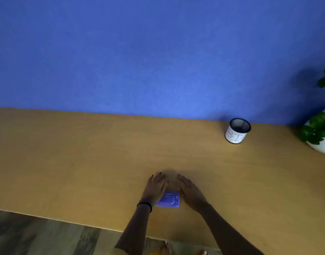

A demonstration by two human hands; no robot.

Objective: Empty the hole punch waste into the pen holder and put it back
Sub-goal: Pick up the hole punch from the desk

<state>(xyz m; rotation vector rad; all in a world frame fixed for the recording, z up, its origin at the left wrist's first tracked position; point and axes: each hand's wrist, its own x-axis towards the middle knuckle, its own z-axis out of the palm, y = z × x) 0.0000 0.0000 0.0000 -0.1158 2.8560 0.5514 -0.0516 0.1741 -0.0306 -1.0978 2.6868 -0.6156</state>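
A small blue hole punch (169, 199) lies flat on the wooden table (84, 153) near its front edge. My left hand (156, 187) rests on the table against the punch's left side, fingers spread. Over on the punch's right side lies my right hand (190, 192), fingers straight and together. Neither hand grips the punch. The pen holder (237, 131), a dark mesh cup wrapped in white paper with handwriting, stands upright at the back right, far from both hands.
A potted green plant in a white pot (320, 133) stands at the table's far right edge. A blue wall (158, 52) runs right behind the table. Wood-pattern floor (38, 234) shows below the front edge.
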